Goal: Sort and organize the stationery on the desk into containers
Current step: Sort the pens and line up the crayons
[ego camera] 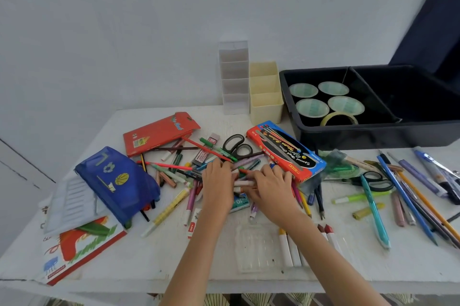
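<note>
Cluttered white table (pixel 149 263).
Pens (pixel 219 150) piled at the grip; blue pouch (pixel 119 181) to its left, black bin (pixel 373 136) beyond, right.

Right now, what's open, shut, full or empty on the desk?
black bin, open, tape rolls inside
cream organizer, upright, looks empty
clear organizer, upright, looks empty
black scissors, handles together
blue pencil case, lying down
left hand, on pens, grip unclear
right hand, on pens, grip unclear

Soft even daylight, faint shadows, wide-angle edge bending, slight blur
</note>
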The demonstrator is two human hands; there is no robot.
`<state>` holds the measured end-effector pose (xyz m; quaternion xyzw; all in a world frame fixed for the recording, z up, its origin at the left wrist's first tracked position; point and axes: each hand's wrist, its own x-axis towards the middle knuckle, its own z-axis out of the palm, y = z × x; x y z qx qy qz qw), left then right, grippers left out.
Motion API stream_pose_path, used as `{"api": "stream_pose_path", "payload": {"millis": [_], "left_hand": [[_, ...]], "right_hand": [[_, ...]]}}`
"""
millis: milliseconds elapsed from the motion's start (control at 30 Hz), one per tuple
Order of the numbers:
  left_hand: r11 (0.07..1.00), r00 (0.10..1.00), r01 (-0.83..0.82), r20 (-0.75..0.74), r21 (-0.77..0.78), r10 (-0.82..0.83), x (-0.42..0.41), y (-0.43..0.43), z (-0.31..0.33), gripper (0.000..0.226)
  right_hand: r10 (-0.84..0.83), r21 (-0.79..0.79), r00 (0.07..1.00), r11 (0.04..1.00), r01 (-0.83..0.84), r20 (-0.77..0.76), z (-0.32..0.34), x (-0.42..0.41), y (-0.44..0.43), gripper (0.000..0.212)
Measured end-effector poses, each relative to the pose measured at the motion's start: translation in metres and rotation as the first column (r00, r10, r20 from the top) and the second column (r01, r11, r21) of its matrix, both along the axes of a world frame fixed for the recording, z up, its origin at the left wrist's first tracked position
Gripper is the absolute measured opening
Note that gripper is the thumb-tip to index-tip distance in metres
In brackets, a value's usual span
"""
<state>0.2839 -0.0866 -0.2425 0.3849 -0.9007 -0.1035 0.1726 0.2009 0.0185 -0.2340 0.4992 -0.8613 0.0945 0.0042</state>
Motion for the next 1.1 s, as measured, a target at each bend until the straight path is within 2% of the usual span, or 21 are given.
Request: {"api": "stream_pose_path", "payload": {"millis": [100, 300, 500, 567, 633, 767, 900, 1000, 1100], "left_hand": [[1.000, 1.000, -0.002, 0.029, 0.000, 0.002, -0.002, 0.000, 0.002, 0.022], [1.000, 1.000, -0.005, 0.023, 0.011, 0.005, -0.003, 0.003, 0.005, 0.014], [1.000, 0.999, 0.010, 0.035, -0.027, -0.009, 0.000, 0.008, 0.005, 0.026], [0.998, 1.000, 0.003, -0.025, -0.058, -0.005, 0.004, 0.012, 0.006, 0.026], [0.999, 0.988, -0.035, -0.155, -0.037, 0.029, 0.009, 0.018, 0.010, 0.025], [0.986, 0.921, -0.085, -0.365, 0.144, 0.133, 0.021, 0.026, 0.017, 0.022], [0.965, 0.863, -0.082, -0.467, 0.250, 0.194, 0.032, 0.031, 0.019, 0.023], [0.957, 0.808, -0.065, -0.547, 0.283, 0.217, 0.041, 0.037, 0.022, 0.024], [0.937, 0.761, -0.055, -0.594, 0.346, 0.263, 0.049, 0.045, 0.027, 0.024]], "right_hand": [[-0.013, 0.003, 1.000, 1.000, 0.013, -0.004, 0.001, 0.001, -0.002, 0.038], [-0.003, -0.103, 0.995, 0.995, 0.014, 0.104, 0.003, 0.001, -0.001, 0.023], [0.009, -0.194, 0.975, 0.980, 0.035, 0.222, 0.005, 0.004, 0.001, 0.013], [-0.007, -0.173, 0.973, 0.984, 0.048, 0.230, 0.005, 0.005, 0.001, 0.017], [-0.017, -0.153, 0.974, 0.987, 0.053, 0.225, 0.005, 0.005, 0.002, 0.022], [-0.035, -0.155, 0.976, 0.986, 0.069, 0.216, 0.010, 0.006, 0.003, 0.020], [-0.043, -0.171, 0.970, 0.982, 0.085, 0.238, 0.012, 0.008, 0.006, 0.021], [-0.061, -0.248, 0.964, 0.960, 0.127, 0.260, 0.010, 0.011, 0.009, 0.020], [-0.024, -0.377, 0.914, 0.906, 0.191, 0.405, 0.012, 0.018, 0.015, 0.011]]}}
